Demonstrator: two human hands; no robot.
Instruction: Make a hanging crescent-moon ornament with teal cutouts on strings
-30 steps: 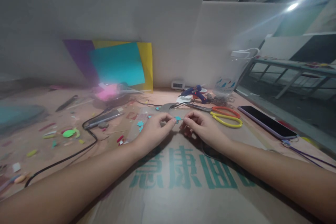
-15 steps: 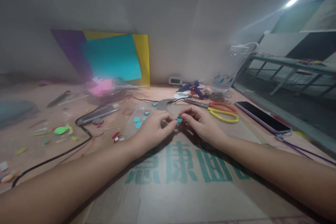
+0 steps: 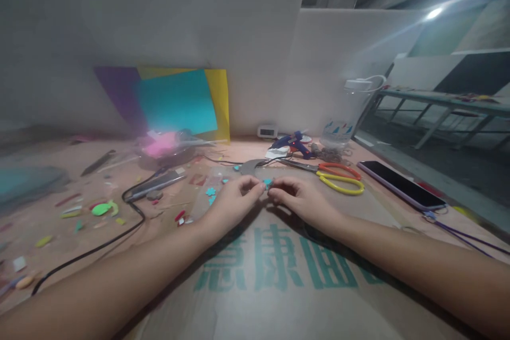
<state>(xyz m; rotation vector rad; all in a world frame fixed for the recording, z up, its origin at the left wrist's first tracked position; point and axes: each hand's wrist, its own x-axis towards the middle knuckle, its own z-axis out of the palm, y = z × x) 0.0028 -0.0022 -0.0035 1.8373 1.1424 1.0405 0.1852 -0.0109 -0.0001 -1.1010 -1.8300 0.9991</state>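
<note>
A small teal piece (image 3: 268,183), the same colour as the flower cutouts, is pinched between the fingertips of both hands above the printed board. My left hand (image 3: 237,196) is closed on its left side, thumb against forefinger. On the other side, my right hand (image 3: 300,197) has thumb and fingers pressed together at its edge. Fingers cover part of the piece, so its full shape is hidden. Teal flower cutouts (image 3: 210,192) lie just left of my left hand. Beyond my right hand rest scissors (image 3: 340,183) with orange and yellow handles.
A blue glue gun (image 3: 292,142) lies at the back near a small white display (image 3: 267,131) and a clear bottle (image 3: 338,117). A phone (image 3: 402,185) is on the right. Scraps, a black cord (image 3: 91,241) and coloured sheets (image 3: 179,101) occupy the left.
The camera view has tilted up slightly, so the scene sits lower in the picture. Both hands still hold the teal piece, which has turned a little between the fingertips.
</note>
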